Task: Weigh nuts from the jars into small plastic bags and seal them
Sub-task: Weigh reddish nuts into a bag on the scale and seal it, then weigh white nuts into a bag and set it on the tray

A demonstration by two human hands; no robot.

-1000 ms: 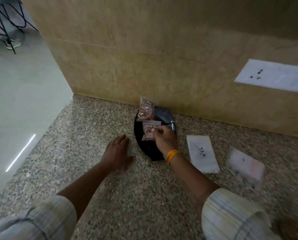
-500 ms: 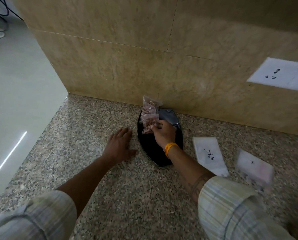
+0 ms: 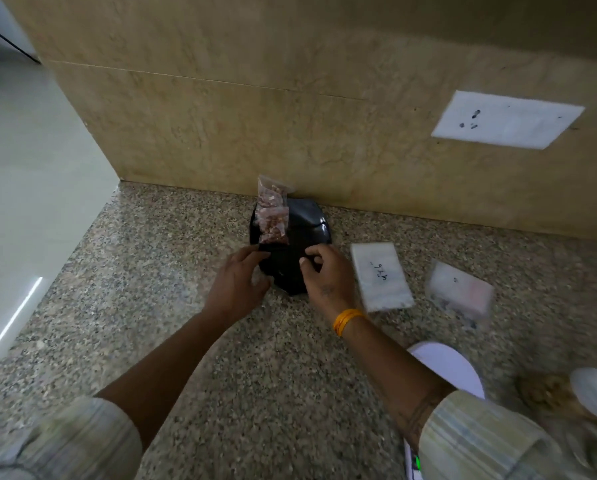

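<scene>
Black plastic is what both filled bags now lie on: the second bag of nuts (image 3: pixel 273 227) that your right hand (image 3: pixel 326 276) was pinching half a second ago is released and rests on the black tray (image 3: pixel 309 223), overlapping the first bag of nuts (image 3: pixel 271 197) that leans toward the wall. Your right hand has drawn back to the tray's near edge, its fingers loosely curled and its grip on nothing that I can make out; your left hand (image 3: pixel 236 285), which lay flat on the counter (image 3: pixel 158 271), has come in to the tray's left edge with fingers relaxed and holding nothing. To my eye that closes out this bag, and another portion comes next. Each sealed bag holds reddish-brown nuts. To the right lie a stack of empty bags (image 3: pixel 381 276) with writing on top and a second clear packet (image 3: pixel 459 295), its contents too blurred to name. At lower right, an open jar (image 3: pixel 549 393) shows pale nuts, its white lid (image 3: pixel 596 393) beside it.
</scene>
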